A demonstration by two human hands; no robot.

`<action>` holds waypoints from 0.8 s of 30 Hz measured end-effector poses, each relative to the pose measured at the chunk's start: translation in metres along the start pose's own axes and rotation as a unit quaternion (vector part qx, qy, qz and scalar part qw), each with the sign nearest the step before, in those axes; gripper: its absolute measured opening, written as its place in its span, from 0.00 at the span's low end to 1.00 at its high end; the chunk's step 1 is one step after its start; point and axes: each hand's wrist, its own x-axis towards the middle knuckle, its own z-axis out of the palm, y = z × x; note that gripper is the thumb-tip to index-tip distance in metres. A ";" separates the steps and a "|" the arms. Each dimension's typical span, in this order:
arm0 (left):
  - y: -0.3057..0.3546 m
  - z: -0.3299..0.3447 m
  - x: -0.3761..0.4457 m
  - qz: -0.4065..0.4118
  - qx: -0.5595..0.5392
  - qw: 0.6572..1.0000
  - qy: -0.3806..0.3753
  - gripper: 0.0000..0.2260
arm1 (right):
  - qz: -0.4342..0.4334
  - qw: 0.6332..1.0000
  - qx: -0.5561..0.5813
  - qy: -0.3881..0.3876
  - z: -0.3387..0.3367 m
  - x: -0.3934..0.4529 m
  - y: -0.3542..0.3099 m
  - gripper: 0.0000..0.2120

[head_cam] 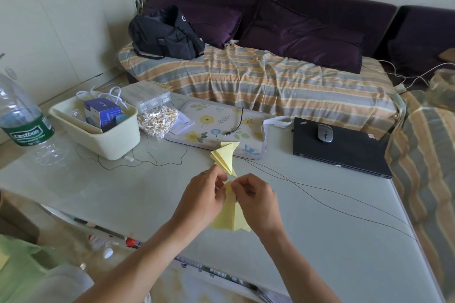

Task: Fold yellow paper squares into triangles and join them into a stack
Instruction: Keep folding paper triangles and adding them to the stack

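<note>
Pinching the top of a yellow paper (230,216) between them, the left hand (205,194) and right hand (256,200) hold it just above the table (320,241). The stack (225,157) of folded triangles lies just beyond, near the mat (216,115). If the edges are not lined up, the crease may come crooked; the light stack could slide if bumped.

Illumination: soft, diffuse daylight, moderately bright, with a pale greenish cast. Shadows: faint, short, directly beneath each hand (205,194) on the worktop (320,241). Glare: mild sheen across the worktop surface. Distortion: wide-angle bending at frame edges; the bottle (19,115) leans. Near corners are blurred; centre is sharp
</note>
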 end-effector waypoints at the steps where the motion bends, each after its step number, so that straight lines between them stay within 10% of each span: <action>1: 0.001 -0.001 0.000 -0.005 -0.003 1.000 0.001 0.05 | -0.004 1.000 -0.007 0.004 0.000 0.000 0.001 0.07; 24: 0.012 -0.007 -0.002 -0.248 -0.264 0.931 -0.034 0.07 | -0.207 0.968 -0.133 0.039 0.011 -0.003 0.013 0.07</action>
